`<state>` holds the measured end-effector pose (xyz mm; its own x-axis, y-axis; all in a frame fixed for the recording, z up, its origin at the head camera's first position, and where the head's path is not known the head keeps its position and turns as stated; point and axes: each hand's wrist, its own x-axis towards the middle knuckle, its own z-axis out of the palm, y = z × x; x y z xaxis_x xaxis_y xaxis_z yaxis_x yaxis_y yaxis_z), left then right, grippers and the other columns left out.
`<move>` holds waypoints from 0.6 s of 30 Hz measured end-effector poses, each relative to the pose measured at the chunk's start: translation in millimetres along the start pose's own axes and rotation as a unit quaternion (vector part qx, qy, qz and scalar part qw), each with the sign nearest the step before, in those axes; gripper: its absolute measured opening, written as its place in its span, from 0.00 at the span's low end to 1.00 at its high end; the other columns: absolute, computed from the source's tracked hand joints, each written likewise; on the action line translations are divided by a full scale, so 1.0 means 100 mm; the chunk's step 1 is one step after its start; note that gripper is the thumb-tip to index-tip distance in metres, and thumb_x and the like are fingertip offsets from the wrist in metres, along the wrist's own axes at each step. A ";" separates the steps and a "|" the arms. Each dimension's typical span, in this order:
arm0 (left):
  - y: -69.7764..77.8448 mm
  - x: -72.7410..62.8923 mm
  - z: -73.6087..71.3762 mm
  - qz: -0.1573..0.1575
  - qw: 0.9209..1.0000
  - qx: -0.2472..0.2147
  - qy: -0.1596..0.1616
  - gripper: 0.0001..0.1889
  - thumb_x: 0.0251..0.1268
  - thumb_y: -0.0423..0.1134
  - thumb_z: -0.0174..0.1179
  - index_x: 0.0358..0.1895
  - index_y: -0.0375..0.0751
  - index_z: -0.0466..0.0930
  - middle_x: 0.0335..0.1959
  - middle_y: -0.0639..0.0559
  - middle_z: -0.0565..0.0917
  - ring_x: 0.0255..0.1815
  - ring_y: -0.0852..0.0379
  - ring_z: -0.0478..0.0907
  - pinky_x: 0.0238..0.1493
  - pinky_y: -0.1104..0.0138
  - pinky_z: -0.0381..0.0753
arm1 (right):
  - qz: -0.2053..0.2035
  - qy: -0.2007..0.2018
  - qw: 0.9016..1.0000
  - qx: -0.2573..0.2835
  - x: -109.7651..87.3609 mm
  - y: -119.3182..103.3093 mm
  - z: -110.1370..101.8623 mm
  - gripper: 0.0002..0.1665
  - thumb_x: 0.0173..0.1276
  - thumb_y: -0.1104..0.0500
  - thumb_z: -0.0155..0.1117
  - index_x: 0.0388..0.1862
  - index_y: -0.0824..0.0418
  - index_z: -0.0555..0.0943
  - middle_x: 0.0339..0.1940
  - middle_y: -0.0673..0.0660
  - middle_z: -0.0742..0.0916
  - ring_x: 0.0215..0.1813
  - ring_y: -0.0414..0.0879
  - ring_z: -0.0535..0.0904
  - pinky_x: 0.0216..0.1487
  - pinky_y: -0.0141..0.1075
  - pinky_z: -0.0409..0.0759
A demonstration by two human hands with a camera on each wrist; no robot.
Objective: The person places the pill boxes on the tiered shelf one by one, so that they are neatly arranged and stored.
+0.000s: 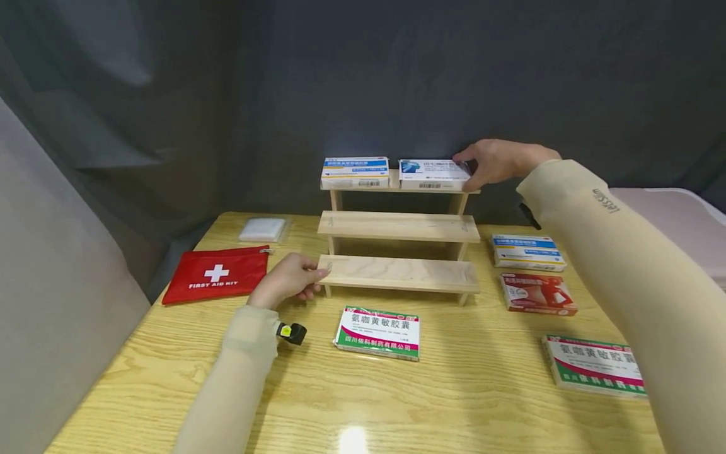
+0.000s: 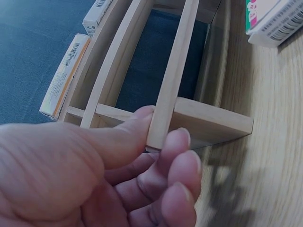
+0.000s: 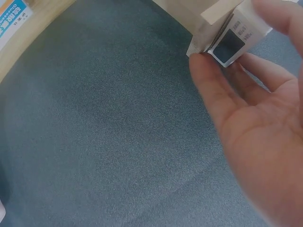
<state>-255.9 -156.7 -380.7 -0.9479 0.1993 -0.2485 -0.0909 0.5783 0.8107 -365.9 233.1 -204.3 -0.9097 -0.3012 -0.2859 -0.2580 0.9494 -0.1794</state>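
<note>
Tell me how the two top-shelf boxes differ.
The left box has a broad blue band; the right box is mostly white with a small blue picture. The right hand grips the right box, while no hand touches the left box. Both have barcodes on their front edge.

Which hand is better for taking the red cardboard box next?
Right hand probably, after releasing its white cardboard box: the red box lies rightward; the left hand pinches the pale tiered wooden rack.

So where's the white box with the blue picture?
In the head view, the white box is on the top shelf's right side, beside a blue-striped box, its right end held by the right hand.
</note>
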 end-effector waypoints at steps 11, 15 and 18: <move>-0.01 0.11 -0.01 0.008 1.000 0.016 -0.004 0.13 0.72 0.44 0.61 0.38 0.35 0.82 0.30 0.42 0.84 0.24 0.52 0.79 0.29 0.64 0.80 | 0.001 0.022 1.000 -0.004 -0.25 -0.05 -0.17 0.56 0.62 0.40 0.72 0.81 0.55 0.54 0.76 0.69 0.60 0.69 0.65 0.63 0.65 0.65 0.62; -0.03 0.15 -0.03 0.010 1.000 0.018 -0.004 0.14 0.72 0.44 0.60 0.39 0.33 0.83 0.30 0.41 0.84 0.24 0.53 0.79 0.29 0.64 0.80 | -0.034 0.055 0.998 -0.020 -0.41 -0.18 -0.25 0.51 0.66 0.41 0.68 0.80 0.57 0.55 0.75 0.69 0.62 0.70 0.65 0.64 0.64 0.62 0.66; -0.05 0.17 -0.05 0.010 1.000 0.017 -0.003 0.14 0.72 0.44 0.60 0.39 0.33 0.83 0.30 0.41 0.84 0.23 0.53 0.78 0.29 0.65 0.80 | -0.058 0.089 0.994 -0.023 -0.58 -0.33 -0.25 0.47 0.69 0.43 0.65 0.79 0.57 0.57 0.75 0.67 0.63 0.70 0.64 0.65 0.64 0.61 0.66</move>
<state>-272.8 -159.9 -386.3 -0.9475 0.2161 -0.2358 -0.0611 0.6012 0.7968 -313.0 220.9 -158.5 -0.9152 -0.3921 -0.0930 -0.3754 0.9135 -0.1567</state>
